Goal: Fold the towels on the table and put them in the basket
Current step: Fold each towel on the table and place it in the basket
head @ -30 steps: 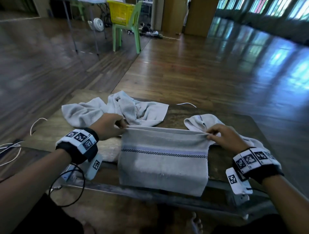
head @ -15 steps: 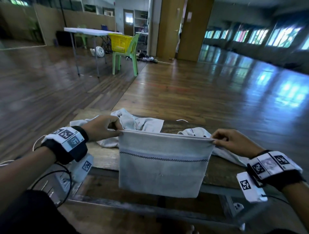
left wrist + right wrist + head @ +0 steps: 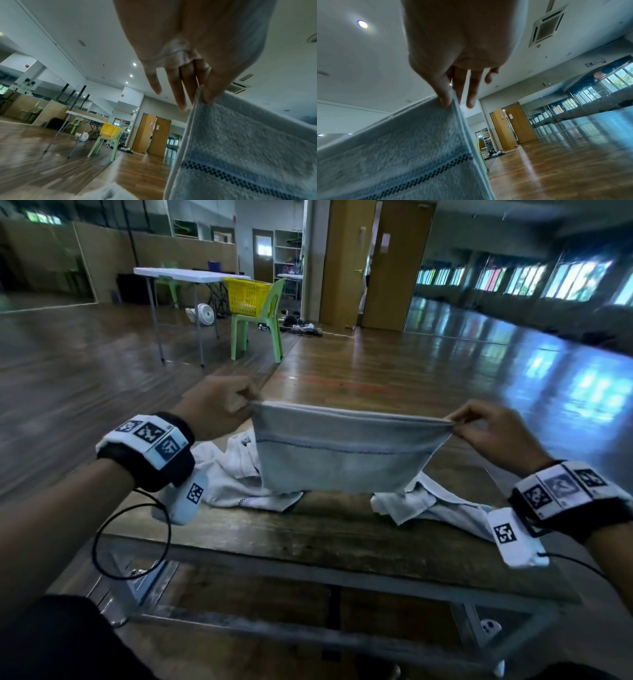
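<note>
A pale grey towel [image 3: 342,453] with a dark checked stripe hangs folded in the air above the wooden table [image 3: 329,539]. My left hand [image 3: 219,405] pinches its top left corner, thumb against fingers [image 3: 208,94]. My right hand [image 3: 486,429] pinches the top right corner [image 3: 447,101] the same way. The towel [image 3: 240,148] is stretched level between both hands. Two more crumpled white towels lie on the table, one at the left [image 3: 233,477] and one at the right [image 3: 428,505]. A yellow basket [image 3: 247,294] sits on a green chair [image 3: 260,326] far across the room.
A white folding table [image 3: 185,273] stands behind the chair, with a small fan [image 3: 206,314] on the floor by it. Wooden doors [image 3: 373,261] are at the back. Open wooden floor lies between my table and the basket. Cables hang from both wristbands.
Both hands have lifted the folded towel off the table's front edge and up into the air. The head view has tilted up toward the room.
</note>
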A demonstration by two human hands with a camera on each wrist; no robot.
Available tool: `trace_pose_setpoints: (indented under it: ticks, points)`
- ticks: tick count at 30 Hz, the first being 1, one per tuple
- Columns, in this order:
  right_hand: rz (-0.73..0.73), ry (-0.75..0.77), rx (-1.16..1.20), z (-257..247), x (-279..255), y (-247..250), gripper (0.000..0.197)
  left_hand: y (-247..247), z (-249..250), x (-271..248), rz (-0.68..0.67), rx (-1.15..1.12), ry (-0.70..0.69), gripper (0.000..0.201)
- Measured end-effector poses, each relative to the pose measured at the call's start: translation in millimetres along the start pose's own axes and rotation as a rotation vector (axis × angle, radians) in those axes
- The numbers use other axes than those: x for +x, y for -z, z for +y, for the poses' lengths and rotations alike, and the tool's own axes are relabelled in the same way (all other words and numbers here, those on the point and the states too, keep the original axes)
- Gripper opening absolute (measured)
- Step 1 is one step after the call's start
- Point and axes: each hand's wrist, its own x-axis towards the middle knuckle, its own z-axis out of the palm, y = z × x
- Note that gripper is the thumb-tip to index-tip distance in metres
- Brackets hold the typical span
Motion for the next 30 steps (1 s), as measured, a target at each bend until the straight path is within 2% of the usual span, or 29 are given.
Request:
trace_pose_setpoints:
  ticks: [3,5,8,11,13,18,21,26,30]
  points:
    - [-0.359,-0.047,0.017,13,-23,-10,0.01,-8,-2,-23,-0.362,-0.081,0.105,0.005]
    - [-0.522,-0.075,0.049,23,-39,-22,0.011,-18,-6,-38,-0.598,-0.073,0.175,0.005]
    - [-0.666,-0.113,0.017,36,-54,-44,0.02,-40,-12,-57,-0.766,-0.091,0.256,0.018]
    - [-0.761,-0.186,0.063,48,-62,-68,0.013,-67,-22,-69,-0.849,-0.07,0.309,0.012]
    - [-0.777,-0.2,0.054,59,-64,-83,0.01,-85,-29,-73,-0.863,-0.059,0.317,0.014]
    - [-0.751,-0.223,0.008,86,-59,-122,0.014,-122,-52,-76,-0.76,0.002,0.322,0.006]
    - [-0.697,-0.26,0.009,97,-49,-144,0.006,-139,-65,-74,-0.697,0.005,0.352,0.015]
    - [-0.606,-0.308,-0.029,114,-26,-176,0.009,-165,-88,-60,-0.643,-0.006,0.425,0.018]
    - [-0.606,-0.299,-0.14,121,-14,-194,0.013,-180,-105,-57,-0.605,0.035,0.446,0.017]
